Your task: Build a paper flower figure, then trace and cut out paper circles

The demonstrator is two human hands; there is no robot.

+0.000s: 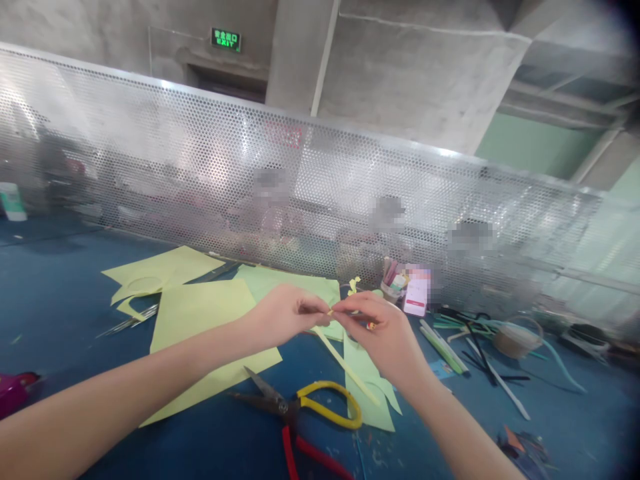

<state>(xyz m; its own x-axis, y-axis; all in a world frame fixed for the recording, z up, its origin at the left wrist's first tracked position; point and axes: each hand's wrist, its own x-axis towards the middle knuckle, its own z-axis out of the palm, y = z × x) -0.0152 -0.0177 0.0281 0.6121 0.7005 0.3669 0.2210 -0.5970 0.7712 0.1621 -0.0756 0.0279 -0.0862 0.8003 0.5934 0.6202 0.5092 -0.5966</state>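
My left hand (287, 310) and my right hand (380, 327) meet fingertip to fingertip above the table. Both are closed in a pinch on a small yellow piece (331, 313), mostly hidden by the fingers; its material is hard to make out. Just below runs a narrow pale yellow paper strip (347, 367); whether it joins the pinched piece I cannot tell. Under my left arm lies a large light yellow paper sheet (200, 320). Light green paper (370, 407) lies below my right hand. Nearer to me rest scissors (285, 407), blades apart, with one yellow and one red handle.
Behind the blue table (190, 447) stands a perforated metal screen (200, 160). A phone (417, 291) leans beside a cup of craft supplies (393, 290). Pipe cleaners (480, 353) and a small bucket (515, 339) lie at right. A magenta tool (15, 393) sits at far left.
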